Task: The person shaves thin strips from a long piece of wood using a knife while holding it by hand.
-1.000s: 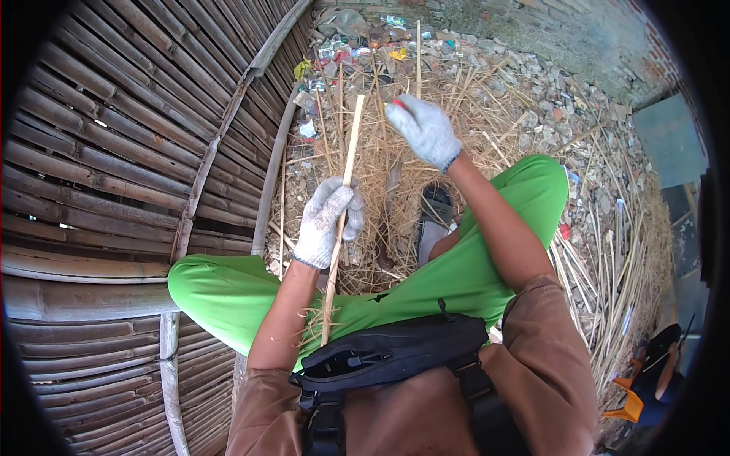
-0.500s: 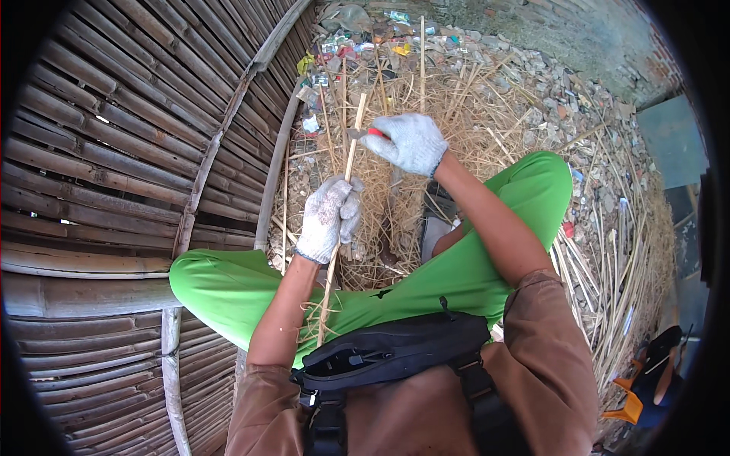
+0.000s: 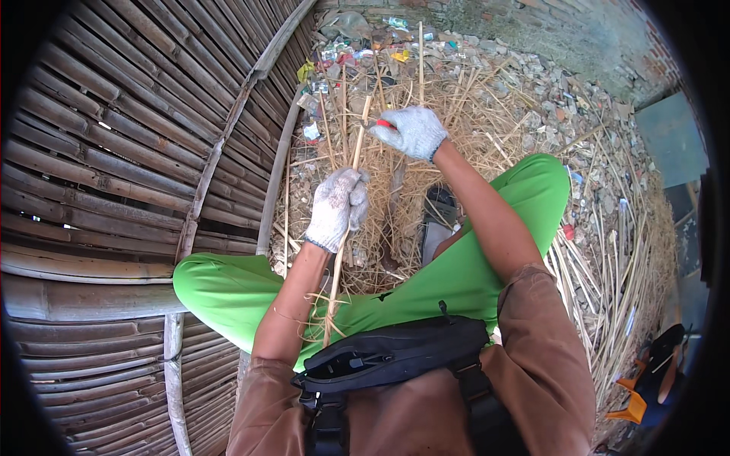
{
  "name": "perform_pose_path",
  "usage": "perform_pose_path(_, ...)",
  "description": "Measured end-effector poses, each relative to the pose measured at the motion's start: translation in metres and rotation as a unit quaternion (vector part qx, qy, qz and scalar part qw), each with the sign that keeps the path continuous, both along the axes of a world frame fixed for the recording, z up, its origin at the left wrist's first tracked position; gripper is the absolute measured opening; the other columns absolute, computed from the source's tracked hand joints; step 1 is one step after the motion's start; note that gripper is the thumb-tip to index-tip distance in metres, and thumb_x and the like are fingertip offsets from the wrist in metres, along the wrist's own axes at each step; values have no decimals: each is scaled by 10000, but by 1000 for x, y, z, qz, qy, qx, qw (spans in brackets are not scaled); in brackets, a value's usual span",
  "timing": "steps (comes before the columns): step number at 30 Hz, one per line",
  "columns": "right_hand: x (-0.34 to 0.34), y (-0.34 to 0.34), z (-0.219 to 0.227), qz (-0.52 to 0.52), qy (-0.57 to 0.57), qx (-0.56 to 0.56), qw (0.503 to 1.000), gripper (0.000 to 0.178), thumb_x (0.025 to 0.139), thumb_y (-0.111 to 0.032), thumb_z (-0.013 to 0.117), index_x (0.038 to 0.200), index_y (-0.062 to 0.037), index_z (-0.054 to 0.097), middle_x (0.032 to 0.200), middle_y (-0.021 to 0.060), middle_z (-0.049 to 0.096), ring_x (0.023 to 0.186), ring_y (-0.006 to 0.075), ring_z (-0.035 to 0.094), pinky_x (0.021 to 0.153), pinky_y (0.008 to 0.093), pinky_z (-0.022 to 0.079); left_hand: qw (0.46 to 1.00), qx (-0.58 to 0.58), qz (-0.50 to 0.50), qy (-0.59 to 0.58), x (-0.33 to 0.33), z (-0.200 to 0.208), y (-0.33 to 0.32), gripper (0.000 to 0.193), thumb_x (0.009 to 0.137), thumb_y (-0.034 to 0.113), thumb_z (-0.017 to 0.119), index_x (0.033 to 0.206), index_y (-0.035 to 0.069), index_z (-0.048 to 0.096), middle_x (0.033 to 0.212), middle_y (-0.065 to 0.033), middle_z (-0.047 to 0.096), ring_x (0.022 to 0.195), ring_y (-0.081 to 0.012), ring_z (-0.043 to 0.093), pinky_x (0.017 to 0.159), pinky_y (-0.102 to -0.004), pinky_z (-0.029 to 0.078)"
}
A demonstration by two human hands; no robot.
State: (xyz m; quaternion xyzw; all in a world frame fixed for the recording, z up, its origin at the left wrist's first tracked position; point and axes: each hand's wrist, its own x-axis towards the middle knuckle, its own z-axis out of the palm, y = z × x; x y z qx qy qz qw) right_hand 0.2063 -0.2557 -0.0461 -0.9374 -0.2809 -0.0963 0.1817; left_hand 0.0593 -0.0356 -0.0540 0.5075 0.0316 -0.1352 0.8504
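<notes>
A long pale bamboo strip stands slanted in front of me, its lower end by the black bag on my lap and curly shavings hanging from it there. My left hand, in a white knit glove stained at the fingers, is closed round its middle. Higher up, my gloved right hand grips a small knife with a red handle. The blade lies against or very close to the strip near its upper end; most of the blade is too small to make out.
A bamboo slat wall rises at the left. Curly shavings cover the rubble ground ahead, with litter farther back. A pile of thin strips lies at the right, near an orange and dark object. A brick wall closes the back.
My left hand has moved slightly up and right along with the strip. The right hand with the knife has shifted a little right, and the strip's top has tilted rightward.
</notes>
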Motion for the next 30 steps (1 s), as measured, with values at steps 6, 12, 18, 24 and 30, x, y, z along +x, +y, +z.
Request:
perform_pose_path(6, 4, 1, -17, 23, 36, 40, 998, 598, 1036, -689, 511, 1062, -155, 779, 968, 199, 782, 922, 451, 742, 809, 568, 582, 1000, 0, -18, 7, -3, -2, 4, 236, 1135, 256, 561, 1108, 38, 648, 662, 17, 505, 422, -112, 444, 381, -279, 351)
perform_pose_path(12, -13, 11, -8, 28, 58, 51, 997, 612, 1052, -675, 488, 1150, -151, 790, 1014, 205, 783, 962, 440, 744, 844, 558, 582, 1000, 0, -8, 1, -11, -3, 10, 235, 1135, 245, 542, 1125, 28, 630, 649, 20, 465, 419, -104, 413, 375, -273, 332)
perform_pose_path(18, -14, 6, -10, 42, 102, 95, 989, 631, 1065, -671, 471, 1149, -133, 790, 1006, 214, 778, 963, 444, 737, 848, 554, 572, 1000, -12, -23, 1, -13, 2, 8, 234, 1136, 237, 537, 1121, 22, 627, 646, 14, 465, 412, -106, 413, 366, -272, 332)
perform_pose_path(24, -39, 20, -15, 83, 218, 124, 964, 583, 1079, -616, 487, 1127, -104, 763, 955, 227, 754, 933, 452, 724, 841, 544, 563, 999, -41, 3, -1, -5, -4, 9, 226, 1135, 232, 538, 1119, 23, 621, 643, 19, 461, 411, -106, 407, 365, -272, 331)
perform_pose_path(30, -38, 19, -3, 23, 82, 49, 995, 598, 1057, -686, 481, 1094, -169, 778, 984, 188, 780, 923, 441, 740, 804, 563, 576, 997, -63, -37, 18, -12, -1, 11, 238, 1137, 247, 536, 1127, 25, 620, 642, 24, 453, 411, -111, 402, 371, -282, 325)
